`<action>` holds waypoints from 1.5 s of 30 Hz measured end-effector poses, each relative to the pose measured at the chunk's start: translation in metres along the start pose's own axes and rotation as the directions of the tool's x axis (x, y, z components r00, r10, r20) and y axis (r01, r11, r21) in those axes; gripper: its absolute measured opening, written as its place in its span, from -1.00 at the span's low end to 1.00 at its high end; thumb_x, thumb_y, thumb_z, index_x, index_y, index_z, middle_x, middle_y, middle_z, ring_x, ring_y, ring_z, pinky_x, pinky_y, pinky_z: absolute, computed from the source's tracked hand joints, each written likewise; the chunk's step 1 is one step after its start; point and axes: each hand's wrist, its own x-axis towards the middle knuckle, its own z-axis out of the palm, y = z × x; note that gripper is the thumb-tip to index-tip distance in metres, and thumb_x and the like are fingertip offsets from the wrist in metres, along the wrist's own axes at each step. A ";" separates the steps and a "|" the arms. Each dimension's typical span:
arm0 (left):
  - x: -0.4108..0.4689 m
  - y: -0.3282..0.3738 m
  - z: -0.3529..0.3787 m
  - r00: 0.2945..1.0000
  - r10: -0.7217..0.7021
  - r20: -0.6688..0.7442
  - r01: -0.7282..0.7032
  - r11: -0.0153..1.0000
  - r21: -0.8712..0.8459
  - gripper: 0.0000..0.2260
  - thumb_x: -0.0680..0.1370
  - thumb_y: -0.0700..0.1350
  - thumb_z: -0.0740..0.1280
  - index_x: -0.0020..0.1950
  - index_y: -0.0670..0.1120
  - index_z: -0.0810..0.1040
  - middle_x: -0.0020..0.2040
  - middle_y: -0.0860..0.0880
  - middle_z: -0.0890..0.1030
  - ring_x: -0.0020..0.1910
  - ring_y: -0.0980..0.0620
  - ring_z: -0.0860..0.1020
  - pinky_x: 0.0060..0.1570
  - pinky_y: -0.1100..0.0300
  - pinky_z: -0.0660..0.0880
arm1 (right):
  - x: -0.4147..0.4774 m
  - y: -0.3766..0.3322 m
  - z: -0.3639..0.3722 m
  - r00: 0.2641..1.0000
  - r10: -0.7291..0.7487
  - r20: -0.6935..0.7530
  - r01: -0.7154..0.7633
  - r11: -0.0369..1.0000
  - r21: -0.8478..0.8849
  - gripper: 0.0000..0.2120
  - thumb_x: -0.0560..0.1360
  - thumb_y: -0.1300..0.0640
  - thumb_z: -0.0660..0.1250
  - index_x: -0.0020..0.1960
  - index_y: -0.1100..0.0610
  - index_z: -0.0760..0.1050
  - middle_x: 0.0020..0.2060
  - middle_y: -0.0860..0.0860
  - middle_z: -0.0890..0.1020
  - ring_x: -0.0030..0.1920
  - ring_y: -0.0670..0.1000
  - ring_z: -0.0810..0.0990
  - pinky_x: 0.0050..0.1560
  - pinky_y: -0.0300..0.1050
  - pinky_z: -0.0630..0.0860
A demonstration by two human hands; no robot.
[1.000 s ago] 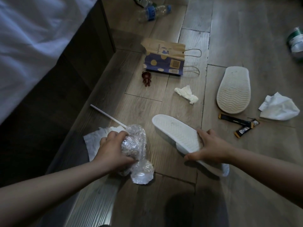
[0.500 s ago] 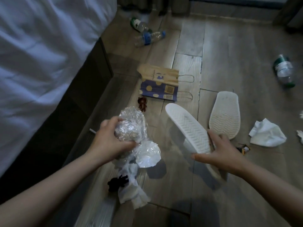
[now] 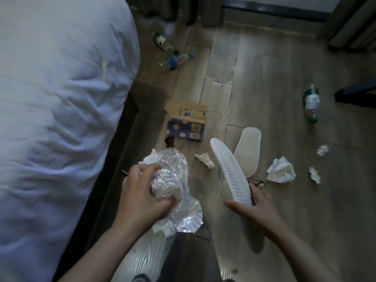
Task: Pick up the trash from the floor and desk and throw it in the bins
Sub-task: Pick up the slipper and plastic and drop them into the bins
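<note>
Both hands are up off the floor since a second ago. The slipper lay flat then and now tilts in the air, and the view sits higher.

The left hand point(image 3: 140, 192) grips a wad of plastic wrap point(image 3: 169, 174), fingers curled over its left side, thumb across the near side. White tissue paper pokes out above and below the wad. The right hand point(image 3: 254, 206) grips the heel of a white slipper point(image 3: 228, 169), sole up, toe pointing far.

This looks like the carry-off step. Keep squeezing the wrap so the loose shiny flap and the paper under it don't drop, and keep the two loads apart. No bin is in view, so expect a turn away from here.

The bed point(image 3: 61, 98) is left of the left hand. A second slipper point(image 3: 248, 149) lies on the floor point(image 3: 284, 78), beyond and right of the held one. A crumpled tissue point(image 3: 205, 159) lies between the two loads, and a bigger tissue point(image 3: 281, 169) lies right. The paper bag point(image 3: 186, 123) is farther, the bottles point(image 3: 175, 61) far, and another bottle point(image 3: 311, 102) far right.
</note>
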 end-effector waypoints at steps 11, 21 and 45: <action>-0.069 0.229 -0.176 0.991 0.125 -0.053 -0.128 0.990 -0.054 -0.33 0.14 0.30 0.35 0.24 0.19 0.42 0.11 0.11 0.32 0.12 0.01 0.44 0.13 0.01 0.49 | -0.209 -0.153 -0.174 0.988 0.023 -0.152 0.036 0.926 0.375 -0.57 0.12 -0.35 0.52 -0.11 -0.33 0.43 -0.11 -0.30 0.57 -0.13 -0.27 0.60 -0.34 -0.44 0.48; -0.155 0.427 -0.307 0.953 0.280 -0.118 -0.298 0.934 -0.195 -0.32 0.10 0.31 0.39 0.20 0.29 0.37 0.13 0.16 0.29 0.14 0.09 0.41 0.04 0.39 0.33 | -0.415 -0.253 -0.330 0.930 0.051 -0.363 0.136 0.872 0.470 -0.24 0.09 -0.41 0.47 0.24 -0.19 0.49 0.13 -0.16 0.60 0.10 -0.11 0.60 0.13 -0.01 0.56; -0.401 0.546 -0.367 0.336 0.913 0.229 -0.705 0.406 -0.582 -0.40 0.18 0.12 0.56 0.13 0.33 0.37 0.12 0.20 0.32 -0.01 0.19 0.46 -0.06 0.27 0.41 | -0.836 -0.227 -0.211 0.234 0.573 -0.785 0.326 0.714 0.619 -0.69 0.13 -0.43 0.40 -0.16 -0.45 0.47 -0.19 -0.41 0.60 -0.16 -0.36 0.56 -0.23 -0.34 0.40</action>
